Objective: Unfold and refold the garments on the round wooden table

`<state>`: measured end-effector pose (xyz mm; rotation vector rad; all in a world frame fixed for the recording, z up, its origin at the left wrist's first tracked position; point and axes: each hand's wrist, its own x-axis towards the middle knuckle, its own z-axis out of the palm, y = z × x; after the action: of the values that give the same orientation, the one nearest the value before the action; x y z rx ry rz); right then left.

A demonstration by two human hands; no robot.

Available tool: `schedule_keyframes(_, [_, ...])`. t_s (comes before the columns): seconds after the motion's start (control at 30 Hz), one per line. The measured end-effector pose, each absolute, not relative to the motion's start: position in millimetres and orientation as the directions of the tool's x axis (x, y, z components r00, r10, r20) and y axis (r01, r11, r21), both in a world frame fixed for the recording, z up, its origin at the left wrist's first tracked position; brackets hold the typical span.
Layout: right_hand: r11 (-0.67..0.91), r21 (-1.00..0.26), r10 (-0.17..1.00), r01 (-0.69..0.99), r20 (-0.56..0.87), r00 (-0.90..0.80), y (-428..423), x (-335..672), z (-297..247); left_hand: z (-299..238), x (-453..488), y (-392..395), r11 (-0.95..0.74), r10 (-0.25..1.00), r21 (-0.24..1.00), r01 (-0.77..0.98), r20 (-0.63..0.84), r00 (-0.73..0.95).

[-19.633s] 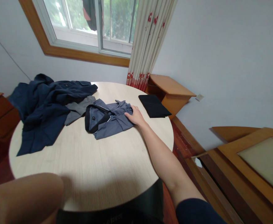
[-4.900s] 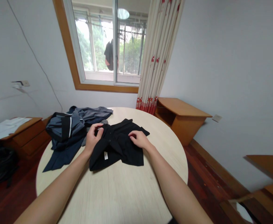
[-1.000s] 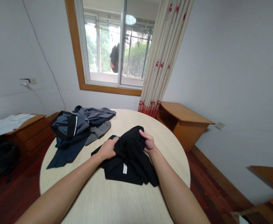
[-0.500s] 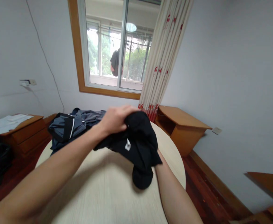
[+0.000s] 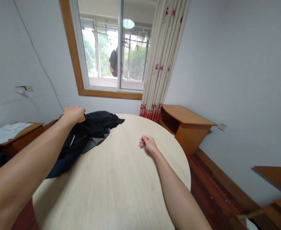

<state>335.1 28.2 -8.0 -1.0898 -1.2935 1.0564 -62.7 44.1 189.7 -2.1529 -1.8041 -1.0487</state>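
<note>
My left hand (image 5: 74,114) is at the far left of the table, fingers curled down on a black garment (image 5: 98,123). The garment lies spread over a pile of dark blue and grey clothes (image 5: 68,161), with one end reaching right onto bare tabletop. A white stripe shows on the pile below my wrist. My right hand (image 5: 149,143) rests over the right half of the table, loosely curled, with a small gap between thumb and fingers and no object visible in it.
The round pale wooden table (image 5: 121,179) fills the middle. Behind its right edge stands a wooden desk (image 5: 188,118) beside the patterned curtain (image 5: 158,67). On the left, a wooden cabinet (image 5: 27,137) carries white papers (image 5: 8,132).
The black garment has moved from between my hands at mid-table to the top of the clothes pile on the left. My left hand went with it; my right hand has come off it.
</note>
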Motion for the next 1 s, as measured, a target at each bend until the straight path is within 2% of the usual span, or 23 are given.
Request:
schedule_keyframes(0.1, [0.184,-0.973,0.983,0.142,0.180,-0.042,27,332,-13,166,-31,34,-0.182,0.880,0.220,0.958,0.471,0.059])
schedule_keyframes(0.17, [0.209,-0.946,0.978,0.250,0.197,-0.073,24,331,-15,152,3,19,-0.261,0.894,0.109,0.959,0.402,0.197])
schedule_keyframes(0.2, [0.228,-0.925,0.973,0.303,0.212,-0.087,23,331,-16,144,21,10,-0.317,0.892,0.101,0.943,0.369,0.260])
schedule_keyframes(0.33, [0.309,-0.835,0.951,0.455,0.278,-0.137,17,327,-15,98,73,-18,-0.407,0.903,0.168,0.898,0.222,0.368])
schedule_keyframes(0.4, [0.332,-0.794,0.943,0.509,0.291,-0.161,16,324,-14,69,81,-21,-0.430,0.892,0.172,0.886,0.230,0.388])
schedule_keyframes(0.57, [0.327,-0.695,0.945,0.640,0.261,-0.199,12,312,-11,20,68,-12,-0.359,0.925,0.247,0.900,0.219,0.309])
schedule_keyframes(0.77, [0.350,-0.593,0.936,0.725,0.240,-0.256,3,296,-3,12,58,-15,-0.357,0.933,0.250,0.900,0.149,0.328])
schedule_keyframes(1.0, [0.363,-0.591,0.931,0.720,0.210,-0.297,-7,290,1,16,56,-20,-0.399,0.915,0.225,0.889,0.155,0.372])
